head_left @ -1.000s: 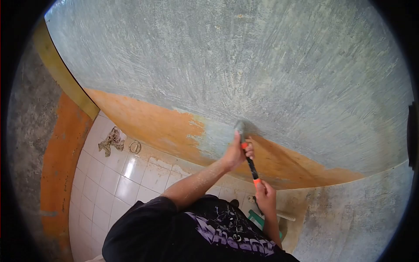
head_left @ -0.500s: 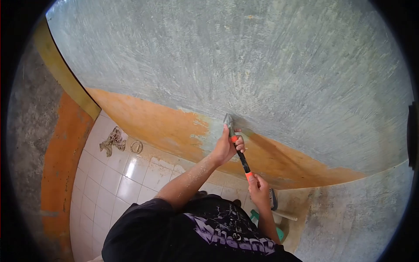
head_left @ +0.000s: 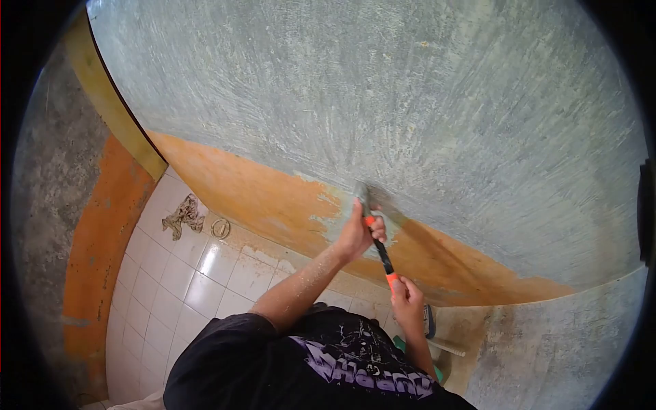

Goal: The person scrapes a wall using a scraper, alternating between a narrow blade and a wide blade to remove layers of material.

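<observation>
Both my hands grip a long-handled scraper (head_left: pixel 384 256) with a black and orange handle and a grey head. My left hand (head_left: pixel 355 232) is wrapped round its upper part, just below the head, with the thumb laid along it. Lower down, my right hand (head_left: pixel 408 304) closes on the orange end of the handle. The scraper's head is against or very near the wall (head_left: pixel 410 123), where rough grey plaster meets a band of orange paint (head_left: pixel 260 195); its edge is blurred. Bare greyish patches show in the orange beside my left hand. Dust speckles my left forearm.
A crumpled cloth (head_left: pixel 183 217) and a ring-shaped roll (head_left: pixel 220 228) lie on the white tiled floor (head_left: pixel 160 301) at left. Orange crumbs line the wall's foot. Near my right arm are a dark container (head_left: pixel 429 321) and a pale stick (head_left: pixel 447 347). Another wall stands at right.
The view has shifted slightly, so the wall and floor sit a little further right. Both hands keep their hold on the scraper, whose head is now more blurred.
</observation>
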Motion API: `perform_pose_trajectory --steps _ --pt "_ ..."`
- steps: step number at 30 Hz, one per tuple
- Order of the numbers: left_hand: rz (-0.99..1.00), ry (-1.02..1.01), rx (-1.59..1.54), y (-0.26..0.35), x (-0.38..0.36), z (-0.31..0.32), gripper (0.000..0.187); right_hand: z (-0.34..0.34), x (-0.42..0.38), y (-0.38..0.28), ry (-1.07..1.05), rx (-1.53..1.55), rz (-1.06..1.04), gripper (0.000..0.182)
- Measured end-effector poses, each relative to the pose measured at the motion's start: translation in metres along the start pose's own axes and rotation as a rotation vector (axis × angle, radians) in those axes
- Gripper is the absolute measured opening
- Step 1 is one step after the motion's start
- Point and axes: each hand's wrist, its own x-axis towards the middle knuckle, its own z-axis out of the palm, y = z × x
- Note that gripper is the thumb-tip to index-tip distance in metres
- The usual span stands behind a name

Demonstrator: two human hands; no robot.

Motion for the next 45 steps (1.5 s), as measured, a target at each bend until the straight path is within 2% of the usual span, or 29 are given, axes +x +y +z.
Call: perform_pose_trajectory --steps 3,5,6,8,9,12,14,18,23,29,32,35,45 --pt "-0.139 -0.052 -0.005 -0.022 0.004 0.014 0.061 -0.017 -0.012 0.011 0.044 0.051 0.054 0.030" --pt "-0.139 -0.039 -0.003 -0.019 0.003 0.011 0.061 -0.020 -0.015 0.014 0.069 0.124 0.117 0.030" --pt "-0.143 -0.036 0.000 -0.017 0.003 0.011 0.061 -0.016 -0.010 0.012 0.045 0.080 0.058 0.030" --pt "-0.027 0.018 0.019 0.003 0.001 0.000 0.061 0.004 0.005 0.005 0.007 0.000 -0.053 0.031" --pt "0.026 0.047 0.031 0.015 -0.002 -0.008 0.060 0.015 0.012 -0.002 -0.030 -0.005 -0.037 0.031" --pt "0.064 -0.042 -0.029 0.043 -0.006 -0.031 0.059 0.035 0.022 -0.010 -0.116 -0.002 0.002 0.033" --pt "0.054 -0.026 -0.001 0.043 -0.006 -0.031 0.059 0.039 0.026 -0.004 -0.133 0.024 0.014 0.034" --pt "0.033 0.028 -0.006 0.029 -0.009 -0.026 0.059 0.026 0.020 0.004 -0.156 0.019 0.036 0.034" --pt "-0.026 -0.019 0.066 0.007 -0.008 -0.012 0.054 0.010 0.002 0.018 -0.198 0.100 0.086 0.034" --pt "-0.046 -0.102 0.301 -0.029 0.000 0.033 0.039 -0.008 -0.015 0.035 -0.233 0.472 0.187 0.034" --pt "-0.066 -0.131 0.382 -0.047 0.010 0.046 0.035 -0.010 -0.016 0.058 -0.197 0.577 0.159 0.038" --pt "-0.081 -0.138 0.509 -0.057 0.016 0.047 0.038 -0.005 -0.009 0.074 -0.208 0.643 0.148 0.041" --pt "-0.070 -0.100 0.613 -0.045 0.016 0.063 0.043 0.011 0.002 0.069 -0.143 0.477 0.082 0.048"
